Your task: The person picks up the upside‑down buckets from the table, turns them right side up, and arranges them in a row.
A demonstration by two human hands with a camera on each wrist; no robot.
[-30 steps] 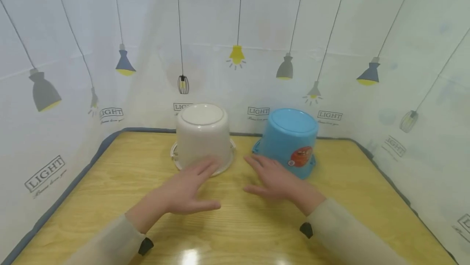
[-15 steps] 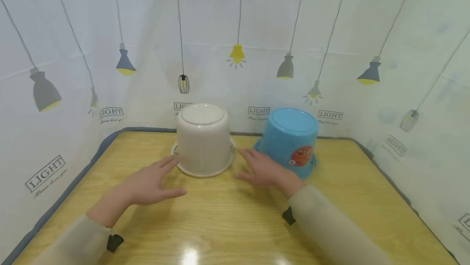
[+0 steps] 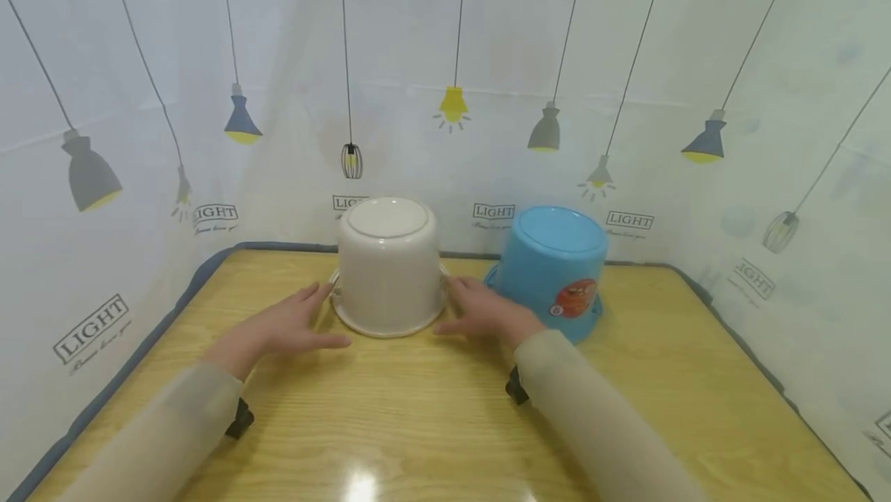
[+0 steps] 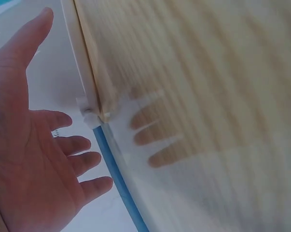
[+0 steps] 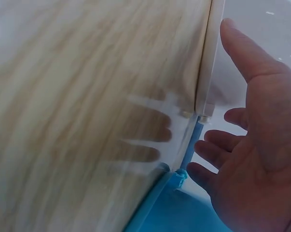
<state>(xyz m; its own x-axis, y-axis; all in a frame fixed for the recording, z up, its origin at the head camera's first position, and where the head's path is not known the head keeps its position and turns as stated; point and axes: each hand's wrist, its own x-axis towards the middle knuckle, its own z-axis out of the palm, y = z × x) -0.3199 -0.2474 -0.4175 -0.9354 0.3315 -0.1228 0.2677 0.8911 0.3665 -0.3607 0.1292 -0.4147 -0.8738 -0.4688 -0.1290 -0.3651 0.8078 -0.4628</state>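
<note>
- Centrally, the glossy white plastic bucket [image 3: 386, 278] stands upside down on the table, rim down, base up, between the hands.
- The left hand [image 3: 285, 328] is beside its left side, fingers extended and thumb apart, near the handle lug [image 4: 91, 116]; it grasps nothing, and fingertip contact cannot be told for sure.
- The right hand [image 3: 483, 310] is similarly loose at the opposite side, in the gap between the buckets, holding nothing; whether it touches is also unclear.
- As to progress, both sides of the white bucket appear to be reached, so positioning looks nearly done; a firm hold and any lifting or turning are not yet done.
- To the right, the blue bucket [image 3: 546, 274], also inverted and with a red label [image 3: 574, 298], seems ungripped.
- Beneath is the wood-grain table [image 3: 418, 425]; behind hangs a pale curtain [image 3: 404, 38] printed with pendant lamps.
</note>
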